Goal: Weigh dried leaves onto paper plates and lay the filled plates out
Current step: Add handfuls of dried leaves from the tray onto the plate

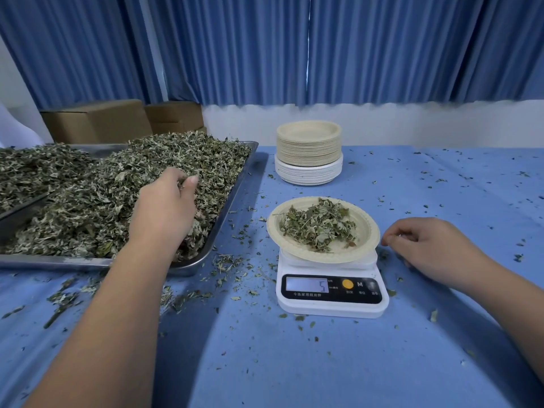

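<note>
A beige paper plate (pixel 366 231) with a small heap of dried leaves (pixel 319 225) rests on a white digital scale (pixel 332 304) whose display reads 5. A large metal tray (pixel 232 201) at the left is piled with dried leaves (pixel 97 201). My left hand (pixel 166 201) reaches into that pile, fingers curled around a pinch of leaves. My right hand (pixel 426 245) rests on the table just right of the plate, fingers loosely curled, holding nothing I can make out.
A tall stack of beige and white paper plates (pixel 309 153) stands behind the scale. Loose leaf bits litter the blue tablecloth (pixel 294 363). A second tray of leaves (pixel 35 169) sits far left, cardboard boxes (pixel 97 122) behind it, blue curtains beyond.
</note>
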Motion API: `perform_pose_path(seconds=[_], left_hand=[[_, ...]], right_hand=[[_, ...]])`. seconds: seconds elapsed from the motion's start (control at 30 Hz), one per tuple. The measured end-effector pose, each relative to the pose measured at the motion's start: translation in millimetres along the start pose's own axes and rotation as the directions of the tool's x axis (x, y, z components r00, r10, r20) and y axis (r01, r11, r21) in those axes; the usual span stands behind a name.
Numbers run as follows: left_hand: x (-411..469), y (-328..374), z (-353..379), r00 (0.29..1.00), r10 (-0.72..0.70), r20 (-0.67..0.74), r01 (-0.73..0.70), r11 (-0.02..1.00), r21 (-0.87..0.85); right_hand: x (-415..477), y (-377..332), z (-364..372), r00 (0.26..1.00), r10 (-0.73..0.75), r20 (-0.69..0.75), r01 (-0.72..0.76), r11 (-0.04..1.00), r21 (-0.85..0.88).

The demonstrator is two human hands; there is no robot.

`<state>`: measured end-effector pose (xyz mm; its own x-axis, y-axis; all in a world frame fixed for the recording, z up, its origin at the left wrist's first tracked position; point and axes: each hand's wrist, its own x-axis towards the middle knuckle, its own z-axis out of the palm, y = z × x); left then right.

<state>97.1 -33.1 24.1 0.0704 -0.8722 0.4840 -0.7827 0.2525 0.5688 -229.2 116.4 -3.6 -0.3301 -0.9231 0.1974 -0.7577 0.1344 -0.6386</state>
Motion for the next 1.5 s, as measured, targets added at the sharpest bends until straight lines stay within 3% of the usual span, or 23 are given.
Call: perform_pose_path(seconds=[0.2, 0.43, 0.6, 0.73, 0.87, 1.0, 1.17, 1.37, 1.5], left_hand=[[0, 9, -8, 0.997, 0.038, -0.071, -0.040, 0.999, -0.014], [2, 48, -14, 0.996, 0.065, -0.058, -0.076, 0.974, -0.216], [-1, 85, -1, 0.994, 0.062, 0.093, -0.013, 0.893, -0.450], [-13, 111, 25, 0.968, 0.095, 0.231, 0.044, 0.846, -0.531], [-22, 131, 48, 0.940, 0.175, 0.292, 0.018, 0.830, -0.557], [-25, 134, 60, 0.900, 0.271, 0.342, -0.089, 0.882, -0.464], [-20, 127, 64, 0.905, 0.238, 0.351, -0.076, 0.905, -0.418], [-21, 127, 68, 0.879, 0.222, 0.422, 0.092, 0.790, -0.607], [-21, 123, 63, 0.922, 0.231, 0.312, 0.020, 0.774, -0.632]], right_hand=[[1, 0, -1, 1.000, -0.004, 0.005, 0.004, 1.000, -0.003], [2, -1, 0, 0.999, -0.036, -0.007, 0.036, 0.999, 0.012], [3, 1, -1, 0.999, -0.035, -0.009, 0.035, 0.999, 0.013], [4, 2, -1, 0.999, -0.033, -0.006, 0.033, 0.999, 0.012], [4, 4, -1, 1.000, -0.025, -0.004, 0.025, 1.000, 0.018], [5, 4, 0, 1.000, -0.022, 0.003, 0.022, 0.999, 0.026], [5, 4, 0, 1.000, -0.026, 0.002, 0.026, 1.000, 0.006], [4, 3, 0, 1.000, -0.023, -0.006, 0.023, 1.000, 0.014], [5, 3, -2, 1.000, -0.023, -0.009, 0.023, 1.000, 0.014]])
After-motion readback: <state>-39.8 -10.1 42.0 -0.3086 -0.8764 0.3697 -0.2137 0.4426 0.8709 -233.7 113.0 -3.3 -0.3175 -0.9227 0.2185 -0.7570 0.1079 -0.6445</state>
